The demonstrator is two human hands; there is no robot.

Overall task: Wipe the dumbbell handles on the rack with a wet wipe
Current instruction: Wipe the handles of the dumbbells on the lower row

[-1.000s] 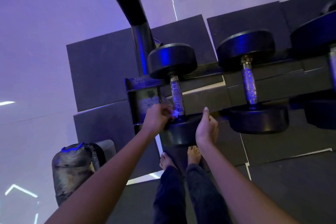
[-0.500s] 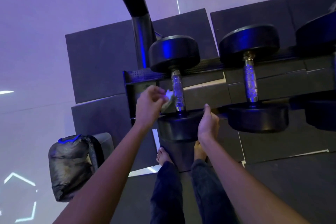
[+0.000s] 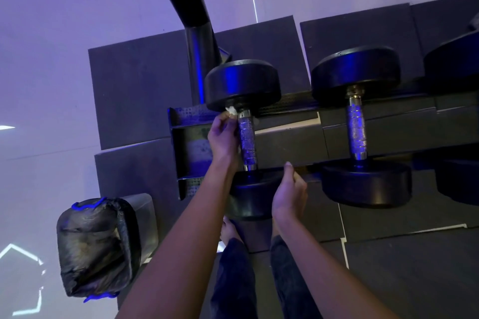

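Two black dumbbells lie across the dark rack (image 3: 290,142). On the left dumbbell (image 3: 242,85), the knurled chrome handle (image 3: 247,141) runs toward me. My left hand (image 3: 223,138) holds a white wet wipe (image 3: 231,110) against the far end of that handle, just under the far weight head. My right hand (image 3: 289,193) rests on the near weight head (image 3: 246,197) of the same dumbbell, thumb up on its edge. The second dumbbell (image 3: 356,124) sits to the right, untouched.
A third dumbbell (image 3: 456,65) is cut off at the right edge. A bin lined with a black bag (image 3: 96,246) stands on the floor at lower left. A thick black post (image 3: 191,23) rises behind the rack. My bare feet stand below the rack.
My left hand has slid the wipe along the left dumbbell's handle from its near end to its far end. My right hand has stayed on the near weight head.
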